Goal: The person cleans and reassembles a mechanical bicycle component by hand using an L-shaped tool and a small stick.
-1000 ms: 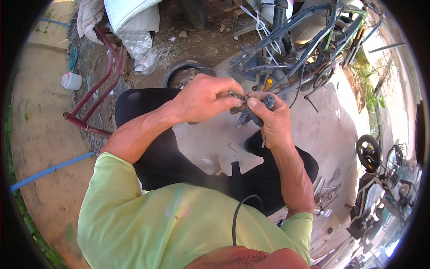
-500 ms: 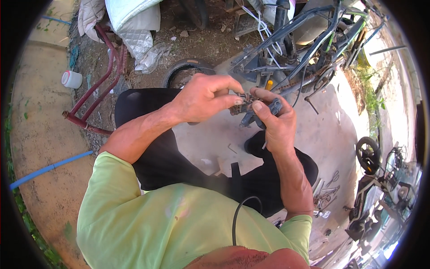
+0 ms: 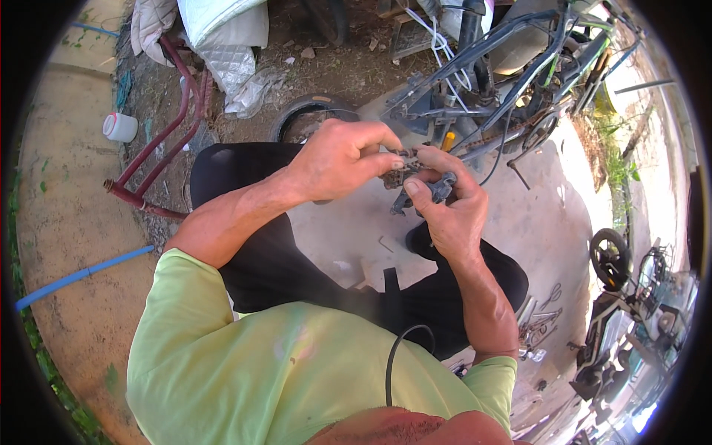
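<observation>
My left hand (image 3: 345, 159) pinches a small grimy metal part (image 3: 394, 176), perhaps linked pieces; its detail is too small to tell. Beside it my right hand (image 3: 449, 208) grips a dark angular metal piece (image 3: 404, 200), with fingers curled round it. The two hands almost meet above my bent black-trousered legs (image 3: 245, 252), and the fingers partly hide what they hold. Just beyond them are a bicycle frame with a rusty chain (image 3: 519, 74), a yellow-handled item (image 3: 449, 142) and a black tyre (image 3: 285, 122).
At left are a maroon metal frame (image 3: 144, 182), a white tub (image 3: 119, 127) and a blue pipe (image 3: 81, 276). A white padded sheet (image 3: 215, 22) is at the back. Scattered tools (image 3: 541, 326) and another wheeled vehicle (image 3: 608, 259) are at right, on the pale ground (image 3: 549, 215).
My right fingers have shifted around the dark piece, the index finger rising and the thumb lowering slightly. My left hand has barely moved. Both still hold their pieces.
</observation>
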Demonstrator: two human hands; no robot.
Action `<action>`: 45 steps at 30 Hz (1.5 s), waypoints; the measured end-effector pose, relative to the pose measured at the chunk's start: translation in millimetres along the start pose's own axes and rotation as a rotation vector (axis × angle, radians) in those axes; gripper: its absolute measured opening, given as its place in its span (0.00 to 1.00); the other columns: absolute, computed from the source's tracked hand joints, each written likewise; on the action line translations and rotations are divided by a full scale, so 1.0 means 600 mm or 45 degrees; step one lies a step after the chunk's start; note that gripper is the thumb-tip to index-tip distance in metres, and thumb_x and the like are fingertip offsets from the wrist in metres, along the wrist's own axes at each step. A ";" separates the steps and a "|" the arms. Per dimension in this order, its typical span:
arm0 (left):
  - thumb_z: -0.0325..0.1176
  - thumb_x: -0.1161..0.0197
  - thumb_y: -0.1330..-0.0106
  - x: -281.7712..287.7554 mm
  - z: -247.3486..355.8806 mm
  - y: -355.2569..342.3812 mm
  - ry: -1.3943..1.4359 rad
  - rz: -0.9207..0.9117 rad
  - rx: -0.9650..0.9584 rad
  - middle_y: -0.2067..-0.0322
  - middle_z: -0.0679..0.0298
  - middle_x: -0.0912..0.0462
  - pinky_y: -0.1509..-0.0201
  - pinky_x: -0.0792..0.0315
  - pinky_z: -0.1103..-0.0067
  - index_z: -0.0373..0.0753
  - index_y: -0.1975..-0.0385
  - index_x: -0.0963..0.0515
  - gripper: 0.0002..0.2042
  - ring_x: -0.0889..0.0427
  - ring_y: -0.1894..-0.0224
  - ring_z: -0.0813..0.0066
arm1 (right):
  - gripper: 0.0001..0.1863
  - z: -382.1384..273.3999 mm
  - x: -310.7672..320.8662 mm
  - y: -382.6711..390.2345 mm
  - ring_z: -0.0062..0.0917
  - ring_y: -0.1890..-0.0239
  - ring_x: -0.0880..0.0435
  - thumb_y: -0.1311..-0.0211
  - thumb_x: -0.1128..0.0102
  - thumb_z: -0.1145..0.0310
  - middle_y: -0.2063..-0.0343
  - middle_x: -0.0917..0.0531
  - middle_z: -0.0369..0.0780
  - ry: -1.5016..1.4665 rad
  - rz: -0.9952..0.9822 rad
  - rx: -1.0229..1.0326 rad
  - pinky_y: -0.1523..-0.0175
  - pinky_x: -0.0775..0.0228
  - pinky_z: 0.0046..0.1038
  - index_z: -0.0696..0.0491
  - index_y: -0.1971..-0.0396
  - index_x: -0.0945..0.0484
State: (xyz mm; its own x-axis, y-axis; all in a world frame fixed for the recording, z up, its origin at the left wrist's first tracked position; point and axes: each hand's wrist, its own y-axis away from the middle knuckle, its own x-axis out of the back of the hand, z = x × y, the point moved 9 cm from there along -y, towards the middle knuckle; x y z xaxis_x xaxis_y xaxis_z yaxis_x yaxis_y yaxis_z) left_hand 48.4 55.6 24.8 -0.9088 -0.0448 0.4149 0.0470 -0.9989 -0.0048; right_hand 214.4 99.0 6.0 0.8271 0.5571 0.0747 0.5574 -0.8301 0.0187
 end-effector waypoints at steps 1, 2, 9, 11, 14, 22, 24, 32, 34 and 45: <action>0.27 0.30 0.33 0.000 0.000 0.000 -0.025 0.005 0.000 0.83 0.69 0.24 0.75 0.35 0.79 0.35 0.59 0.17 0.06 0.30 0.80 0.86 | 0.22 0.004 0.000 0.000 0.19 0.59 0.14 0.44 0.25 0.77 0.43 0.19 0.44 -0.001 -0.002 0.000 0.55 0.21 0.24 0.59 0.48 0.19; 0.28 0.29 0.33 0.000 0.000 -0.001 -0.050 0.009 0.000 0.83 0.68 0.24 0.75 0.35 0.79 0.35 0.60 0.17 0.07 0.30 0.80 0.86 | 0.22 0.002 0.002 0.000 0.20 0.59 0.14 0.44 0.26 0.78 0.43 0.19 0.44 0.035 -0.003 0.064 0.54 0.21 0.25 0.59 0.48 0.19; 0.29 0.28 0.34 -0.002 -0.007 0.007 -0.019 0.043 0.032 0.83 0.67 0.24 0.76 0.35 0.78 0.35 0.61 0.18 0.08 0.31 0.80 0.85 | 0.25 -0.017 -0.007 0.001 0.19 0.60 0.14 0.43 0.28 0.77 0.51 0.14 0.42 0.278 0.029 0.243 0.51 0.23 0.24 0.56 0.44 0.20; 0.30 0.27 0.35 -0.008 -0.004 0.006 0.002 0.018 0.074 0.83 0.66 0.23 0.76 0.35 0.78 0.35 0.62 0.18 0.08 0.30 0.79 0.85 | 0.25 -0.003 -0.003 -0.005 0.19 0.58 0.14 0.42 0.28 0.77 0.52 0.13 0.42 0.044 0.001 0.005 0.50 0.23 0.24 0.56 0.43 0.20; 0.30 0.27 0.35 -0.010 0.000 0.004 0.017 0.031 0.055 0.83 0.65 0.23 0.76 0.35 0.78 0.35 0.63 0.19 0.08 0.30 0.80 0.85 | 0.25 0.026 -0.006 -0.006 0.20 0.56 0.14 0.39 0.29 0.76 0.53 0.12 0.43 -0.282 -0.020 -0.258 0.48 0.23 0.23 0.59 0.41 0.21; 0.29 0.27 0.35 -0.006 0.005 0.005 -0.016 0.055 0.022 0.84 0.66 0.24 0.77 0.37 0.78 0.35 0.64 0.19 0.07 0.31 0.81 0.86 | 0.24 0.050 -0.014 -0.008 0.25 0.50 0.15 0.38 0.27 0.72 0.48 0.14 0.45 -0.574 -0.056 -0.322 0.43 0.23 0.26 0.63 0.43 0.21; 0.29 0.27 0.35 -0.006 0.002 0.004 -0.014 0.059 0.030 0.84 0.67 0.25 0.77 0.37 0.79 0.35 0.65 0.19 0.07 0.32 0.81 0.86 | 0.23 0.049 -0.016 -0.008 0.25 0.47 0.17 0.39 0.27 0.73 0.42 0.18 0.45 -0.574 -0.034 -0.237 0.40 0.24 0.28 0.64 0.45 0.20; 0.28 0.25 0.38 0.006 -0.004 0.002 0.006 0.097 0.085 0.85 0.70 0.28 0.77 0.38 0.80 0.36 0.62 0.19 0.10 0.32 0.81 0.87 | 0.23 0.057 -0.021 -0.012 0.24 0.46 0.17 0.39 0.27 0.74 0.40 0.20 0.45 -0.632 -0.126 -0.320 0.40 0.25 0.28 0.64 0.45 0.20; 0.28 0.24 0.39 0.002 -0.004 -0.001 -0.017 0.078 0.012 0.85 0.70 0.28 0.77 0.38 0.80 0.37 0.59 0.18 0.12 0.32 0.80 0.86 | 0.23 0.057 -0.022 -0.011 0.24 0.47 0.17 0.38 0.28 0.74 0.40 0.20 0.45 -0.656 -0.140 -0.332 0.40 0.24 0.28 0.65 0.45 0.20; 0.26 0.24 0.39 -0.004 0.005 -0.003 -0.057 0.031 -0.052 0.84 0.69 0.25 0.76 0.35 0.80 0.38 0.55 0.17 0.14 0.29 0.81 0.85 | 0.24 0.051 -0.018 -0.012 0.22 0.50 0.17 0.40 0.27 0.73 0.49 0.16 0.42 -0.604 -0.138 -0.282 0.41 0.25 0.28 0.65 0.45 0.20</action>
State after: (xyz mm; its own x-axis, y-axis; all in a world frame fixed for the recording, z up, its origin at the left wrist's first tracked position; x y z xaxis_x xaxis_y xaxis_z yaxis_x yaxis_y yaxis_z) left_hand 51.7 57.2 26.8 -0.8882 -0.0690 0.4543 0.0507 -0.9973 -0.0522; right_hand 203.6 99.4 -25.5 0.7363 0.5478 -0.3973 0.6550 -0.7244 0.2151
